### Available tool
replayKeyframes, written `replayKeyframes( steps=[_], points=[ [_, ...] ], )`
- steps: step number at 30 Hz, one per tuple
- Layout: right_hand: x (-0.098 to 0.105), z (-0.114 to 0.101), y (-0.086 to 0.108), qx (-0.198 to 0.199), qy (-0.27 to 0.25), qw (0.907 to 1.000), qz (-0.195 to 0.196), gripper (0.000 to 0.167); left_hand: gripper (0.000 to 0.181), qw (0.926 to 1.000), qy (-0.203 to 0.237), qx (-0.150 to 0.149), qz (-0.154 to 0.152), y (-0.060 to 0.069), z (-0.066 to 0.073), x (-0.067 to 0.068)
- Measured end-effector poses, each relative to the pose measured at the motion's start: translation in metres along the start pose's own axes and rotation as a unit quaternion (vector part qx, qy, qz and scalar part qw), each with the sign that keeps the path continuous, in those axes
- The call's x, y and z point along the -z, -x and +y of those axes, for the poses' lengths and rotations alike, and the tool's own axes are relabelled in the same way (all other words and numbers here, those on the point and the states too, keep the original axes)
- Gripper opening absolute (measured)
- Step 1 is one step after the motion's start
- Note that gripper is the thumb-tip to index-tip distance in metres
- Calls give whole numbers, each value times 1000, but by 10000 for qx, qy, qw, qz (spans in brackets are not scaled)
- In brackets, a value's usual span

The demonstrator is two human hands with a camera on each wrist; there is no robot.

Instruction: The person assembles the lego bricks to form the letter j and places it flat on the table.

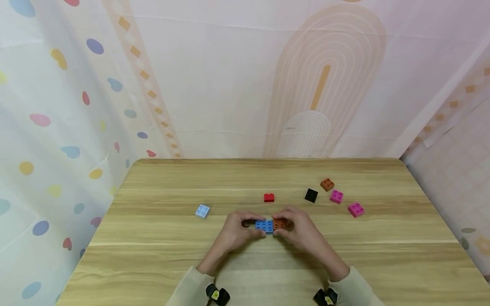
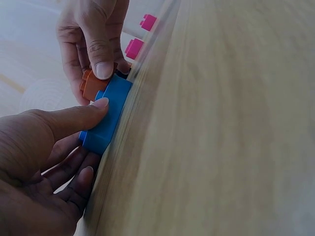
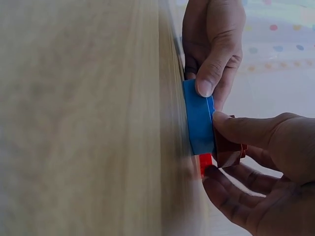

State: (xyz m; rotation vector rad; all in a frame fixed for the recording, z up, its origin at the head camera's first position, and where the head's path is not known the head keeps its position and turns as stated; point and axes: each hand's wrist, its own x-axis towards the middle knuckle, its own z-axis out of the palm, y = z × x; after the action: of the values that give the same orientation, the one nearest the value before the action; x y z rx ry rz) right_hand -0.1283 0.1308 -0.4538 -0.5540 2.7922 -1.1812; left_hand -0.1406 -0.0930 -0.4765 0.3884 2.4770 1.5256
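Observation:
A blue toy brick (image 1: 264, 226) lies on the table between both hands. My left hand (image 1: 238, 231) pinches its left part, thumb on the near side; the left wrist view shows that thumb against the blue side. An orange-brown brick (image 1: 279, 224) is in my right hand (image 1: 299, 227), between thumb and fingers. In the right wrist view the orange-brown brick (image 3: 229, 150) sits above the right end of the blue brick (image 3: 199, 118), on its studded side. Whether the studs are fully seated, I cannot tell.
Beyond the hands is a red brick (image 1: 269, 197). A light blue brick (image 1: 202, 211) lies to the left. At the back right are a black brick (image 1: 311, 195), another orange-brown brick (image 1: 327, 184) and two pink bricks, one nearer (image 1: 356, 209). A patterned curtain (image 1: 214, 85) hangs behind the table.

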Motion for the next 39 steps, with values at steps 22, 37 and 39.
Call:
replayKeyframes(
  steps=[22, 37, 39],
  points=[
    [-1, 16, -3, -609, -1088, 9914, -408, 34, 26, 9991, 86, -145, -380, 1, -3, 10],
    [0, 14, -3, -653, -1029, 9917, -396, 34, 21, 9994, -281, -204, 53, 1, 1, 31],
    [0, 14, -3, -656, -1033, 9917, -403, 34, 22, 9991, -368, -133, 152, 1, 2, 36]
  ],
)
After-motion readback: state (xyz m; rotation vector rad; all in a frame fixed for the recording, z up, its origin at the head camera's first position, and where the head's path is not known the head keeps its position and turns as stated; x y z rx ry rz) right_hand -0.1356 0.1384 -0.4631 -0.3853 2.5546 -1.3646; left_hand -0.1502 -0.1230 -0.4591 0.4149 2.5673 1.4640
